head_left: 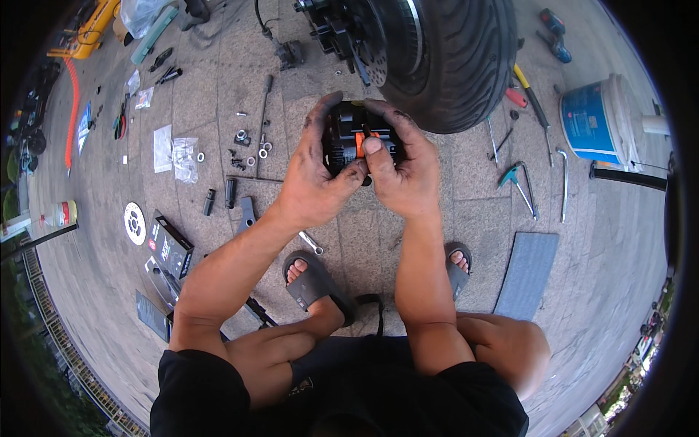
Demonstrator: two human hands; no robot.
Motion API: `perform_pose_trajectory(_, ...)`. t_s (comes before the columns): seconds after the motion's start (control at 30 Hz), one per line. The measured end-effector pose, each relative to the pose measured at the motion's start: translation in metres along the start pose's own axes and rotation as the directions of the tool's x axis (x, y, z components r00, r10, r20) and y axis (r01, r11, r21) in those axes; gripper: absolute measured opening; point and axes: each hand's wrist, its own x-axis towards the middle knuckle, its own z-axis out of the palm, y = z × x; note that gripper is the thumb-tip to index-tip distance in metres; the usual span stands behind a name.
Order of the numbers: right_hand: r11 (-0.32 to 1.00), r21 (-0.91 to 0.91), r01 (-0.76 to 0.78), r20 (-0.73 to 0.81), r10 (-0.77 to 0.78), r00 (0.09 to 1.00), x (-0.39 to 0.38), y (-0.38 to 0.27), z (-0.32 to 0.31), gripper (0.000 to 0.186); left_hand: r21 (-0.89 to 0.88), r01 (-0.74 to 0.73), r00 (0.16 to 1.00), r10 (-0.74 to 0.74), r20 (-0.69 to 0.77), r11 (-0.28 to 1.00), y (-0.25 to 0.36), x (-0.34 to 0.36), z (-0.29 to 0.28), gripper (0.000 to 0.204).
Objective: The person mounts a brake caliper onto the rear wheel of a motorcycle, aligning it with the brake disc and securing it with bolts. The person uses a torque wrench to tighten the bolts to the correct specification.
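Observation:
A black ribbed part with an orange piece (pixel 338 151) is held up between my hands in front of the wheel; its exact kind I cannot make out. My left hand (pixel 313 167) wraps round its left side, fingers curled over the far edge. On the other side my right hand (pixel 408 167) grips it too, the thumb resting on the orange piece. Dark grime covers the fingertips of both hands. Just beyond, to the right, stands a large black tyre (pixel 459 65) with a drilled brake disc (pixel 373 62) at its hub.
Loose bolts and rings (pixel 251 149), sockets (pixel 231 193) and a combination wrench (pixel 311 242) lie on the paving. A white disc (pixel 135 223) and black box (pixel 170 244) are at left. Rightward are a teal-handled tool (pixel 512 177), blue bucket (pixel 582 120), cordless drill (pixel 555 36) and grey mat (pixel 527 273).

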Motion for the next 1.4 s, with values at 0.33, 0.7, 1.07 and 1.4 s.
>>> perform_pose_trajectory(0.33,0.998,0.058,-0.006,0.156,-0.003,0.988,-0.001,-0.007,-0.010,0.057,0.040,0.084,0.996,-0.084,-0.003,0.996,-0.004,0.006,-0.011,0.080)
perform_pose_trajectory(0.7,0.998,0.010,-0.055,0.224,0.051,0.973,-0.001,0.001,-0.020,0.073,-0.112,0.168,0.986,-0.170,-0.005,0.979,0.001,0.008,-0.003,0.074)
perform_pose_trajectory(1.07,0.956,0.246,-0.160,0.161,0.123,0.979,-0.002,-0.004,-0.017,0.067,-0.053,0.143,0.990,-0.143,0.012,0.988,0.002,0.009,-0.006,0.079)
perform_pose_trajectory(1.4,0.996,-0.087,0.012,0.046,-0.008,0.999,0.002,-0.004,-0.008,0.043,-0.007,0.086,0.996,-0.086,-0.004,0.996,0.002,0.008,0.000,0.080)
